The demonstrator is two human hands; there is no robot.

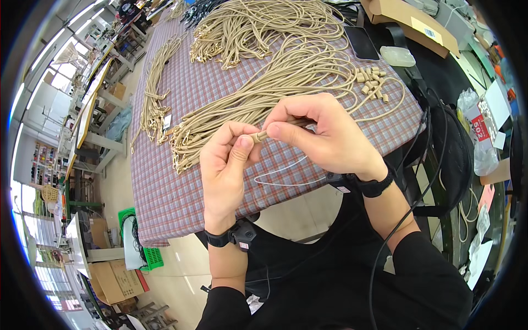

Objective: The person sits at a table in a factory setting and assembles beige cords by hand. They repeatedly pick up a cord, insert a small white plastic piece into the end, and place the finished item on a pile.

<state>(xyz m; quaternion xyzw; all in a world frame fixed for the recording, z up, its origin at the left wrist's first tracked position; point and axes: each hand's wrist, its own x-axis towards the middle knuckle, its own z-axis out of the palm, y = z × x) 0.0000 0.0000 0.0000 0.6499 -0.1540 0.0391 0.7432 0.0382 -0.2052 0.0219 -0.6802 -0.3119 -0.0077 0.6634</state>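
Observation:
My left hand and my right hand meet over the checked tablecloth. Between their fingertips they pinch a small beige cord stopper on the end of a beige cord. A thin loop of clear wire lies on the cloth just below my hands. A spread bundle of beige cords with metal clips at their left ends lies right behind my hands. A small heap of loose beige stoppers sits to the right of the cords.
More cord bundles lie at the back and along the left edge. A dark phone, a clear plastic box and a cardboard box sit at the back right. A green crate stands on the floor.

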